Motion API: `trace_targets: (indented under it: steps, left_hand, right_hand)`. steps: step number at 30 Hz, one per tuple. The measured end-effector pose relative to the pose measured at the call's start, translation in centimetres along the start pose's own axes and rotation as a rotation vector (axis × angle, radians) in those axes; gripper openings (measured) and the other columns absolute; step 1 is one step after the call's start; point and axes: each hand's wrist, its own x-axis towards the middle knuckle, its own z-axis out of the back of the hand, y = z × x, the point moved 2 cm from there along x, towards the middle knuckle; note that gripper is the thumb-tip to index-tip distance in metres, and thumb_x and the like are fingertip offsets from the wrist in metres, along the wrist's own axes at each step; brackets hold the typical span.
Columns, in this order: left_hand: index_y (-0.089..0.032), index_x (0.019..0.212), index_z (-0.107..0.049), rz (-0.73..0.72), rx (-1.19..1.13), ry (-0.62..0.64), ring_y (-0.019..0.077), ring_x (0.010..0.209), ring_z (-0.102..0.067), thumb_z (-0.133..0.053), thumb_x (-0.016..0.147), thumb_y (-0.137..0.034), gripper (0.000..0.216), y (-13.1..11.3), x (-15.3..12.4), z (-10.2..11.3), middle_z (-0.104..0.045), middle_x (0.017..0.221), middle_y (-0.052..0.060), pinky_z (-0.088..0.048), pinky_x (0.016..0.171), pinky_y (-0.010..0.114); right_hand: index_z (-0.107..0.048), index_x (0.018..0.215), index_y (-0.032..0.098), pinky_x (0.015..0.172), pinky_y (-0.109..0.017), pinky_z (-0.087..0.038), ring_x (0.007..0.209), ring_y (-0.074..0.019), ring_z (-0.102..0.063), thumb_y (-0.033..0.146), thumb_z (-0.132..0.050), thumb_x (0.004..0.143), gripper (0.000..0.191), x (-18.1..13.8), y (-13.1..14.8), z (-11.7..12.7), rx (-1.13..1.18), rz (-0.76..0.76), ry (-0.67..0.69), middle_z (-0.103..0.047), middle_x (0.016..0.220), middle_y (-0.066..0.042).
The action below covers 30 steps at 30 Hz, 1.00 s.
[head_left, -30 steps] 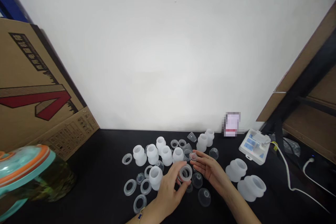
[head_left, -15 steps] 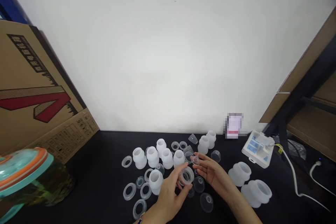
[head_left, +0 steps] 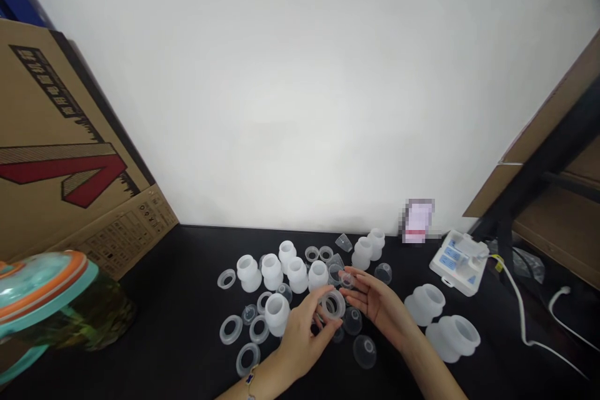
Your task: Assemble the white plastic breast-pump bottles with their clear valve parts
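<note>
Because the left hand [head_left: 300,332], curled, pinches 1 translucent ring [head_left: 341,304] at lower centre of the frame — and the right hand [head_left: 377,301], loosely open, has 1 small clear piece [head_left: 347,280] at its fingertips — either could slip; a leftward nudge might topple the white pot [head_left: 276,319] beside the left hand.

Indoor work corner, exact kind unclear: black tabletop [head_left: 164,319], white wall [head_left: 300,106], printed cardboard carton [head_left: 42,112], white power strip [head_left: 457,262].
</note>
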Motion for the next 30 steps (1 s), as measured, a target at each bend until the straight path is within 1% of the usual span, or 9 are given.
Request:
trace_targets:
  steps: [4, 6, 9, 11, 13, 18, 23, 26, 30]
  left_hand:
    - [-0.024, 0.132, -0.056, -0.002, -0.004, 0.004, 0.0174, 0.07, -0.067, -0.068, 0.091, -0.029, 0.044, -0.19, 0.03, 0.03, -0.073, 0.095, 0.002, -0.058, 0.068, 0.028]
    - [-0.024, 0.132, -0.056, 0.003, -0.017, 0.006, 0.0174, 0.07, -0.067, -0.068, 0.091, -0.029, 0.044, -0.21, 0.02, -0.01, -0.073, 0.095, 0.002, -0.058, 0.067, 0.028]
    - [-0.025, 0.134, -0.054, 0.016, -0.036, 0.015, 0.0177, 0.072, -0.067, -0.067, 0.092, -0.03, 0.044, -0.04, -0.05, -0.13, -0.074, 0.097, 0.003, -0.057, 0.068, 0.028]
    - [-0.024, 0.134, -0.054, 0.027, -0.036, 0.022, 0.0176, 0.071, -0.067, -0.066, 0.092, -0.031, 0.045, 0.17, -0.11, -0.21, -0.073, 0.094, 0.003, -0.057, 0.068, 0.028]
    - [-0.024, 0.134, -0.054, 0.039, -0.03, 0.016, 0.0174, 0.068, -0.066, -0.066, 0.092, -0.033, 0.045, 0.37, -0.17, -0.22, -0.072, 0.089, 0.002, -0.057, 0.067, 0.028]
    - [-0.025, 0.137, -0.052, 0.068, -0.035, 0.038, 0.0172, 0.07, -0.066, -0.063, 0.095, -0.034, 0.045, 0.57, -0.21, -0.21, -0.072, 0.096, 0.003, -0.056, 0.069, 0.029]
    - [-0.026, 0.138, -0.05, 0.083, -0.042, 0.055, 0.0169, 0.07, -0.065, -0.061, 0.096, -0.031, 0.044, 0.35, -0.24, -0.17, -0.07, 0.09, 0.002, -0.055, 0.067, 0.027]
    - [-0.026, 0.137, -0.049, 0.086, -0.049, 0.052, 0.0172, 0.072, -0.066, -0.061, 0.095, -0.029, 0.044, 0.2, -0.16, -0.15, -0.071, 0.093, 0.002, -0.055, 0.068, 0.027]
    - [-0.026, 0.134, -0.051, 0.088, -0.041, 0.043, 0.0171, 0.071, -0.066, -0.063, 0.094, -0.028, 0.042, 0.17, -0.02, -0.2, -0.072, 0.095, 0.003, -0.056, 0.067, 0.027]
  right_hand:
    - [-0.078, 0.112, 0.019, 0.088, -0.036, -0.059, 0.102, -0.0285, -0.075, 0.033, -0.083, 0.075, 0.039, -0.02, 0.12, -0.08, -0.061, 0.032, -0.025, -0.074, 0.126, -0.01]
    - [-0.079, 0.11, 0.02, 0.09, -0.038, -0.058, 0.103, -0.0291, -0.075, 0.035, -0.086, 0.074, 0.04, -0.03, 0.16, -0.08, -0.123, 0.086, -0.053, -0.074, 0.125, -0.01]
    - [-0.08, 0.11, 0.021, 0.09, -0.042, -0.058, 0.103, -0.0313, -0.073, 0.042, -0.09, 0.069, 0.047, -0.03, 0.2, -0.03, -0.216, 0.2, -0.093, -0.076, 0.121, -0.011]
    - [-0.079, 0.113, 0.023, 0.091, -0.043, -0.058, 0.107, -0.0332, -0.071, 0.044, -0.09, 0.067, 0.052, -0.04, 0.21, -0.04, -0.261, 0.254, -0.102, -0.078, 0.116, -0.01]
    - [-0.079, 0.113, 0.023, 0.093, -0.044, -0.057, 0.114, -0.0351, -0.068, 0.045, -0.09, 0.067, 0.052, -0.06, 0.24, -0.14, -0.3, 0.284, -0.097, -0.079, 0.112, -0.01]
    - [-0.084, 0.095, 0.02, 0.096, -0.047, -0.054, 0.114, -0.04, -0.067, 0.051, -0.089, 0.065, 0.042, -0.27, 0.53, -0.49, -0.457, 0.334, -0.108, -0.079, 0.113, -0.013]
    - [-0.084, 0.085, 0.023, 0.101, -0.049, -0.051, 0.121, -0.0415, -0.063, 0.052, -0.089, 0.064, 0.037, -0.5, 0.79, -0.63, -0.494, 0.406, -0.129, -0.076, 0.12, -0.012]
    - [-0.084, 0.089, 0.023, 0.098, -0.048, -0.054, 0.118, -0.0406, -0.065, 0.053, -0.089, 0.064, 0.039, -0.39, 0.65, -0.55, -0.483, 0.389, -0.134, -0.077, 0.118, -0.011]
    - [-0.083, 0.094, 0.022, 0.087, -0.046, -0.06, 0.103, -0.0373, -0.071, 0.057, -0.086, 0.066, 0.046, -0.01, 0.17, -0.34, -0.443, 0.351, -0.126, -0.08, 0.105, -0.011]
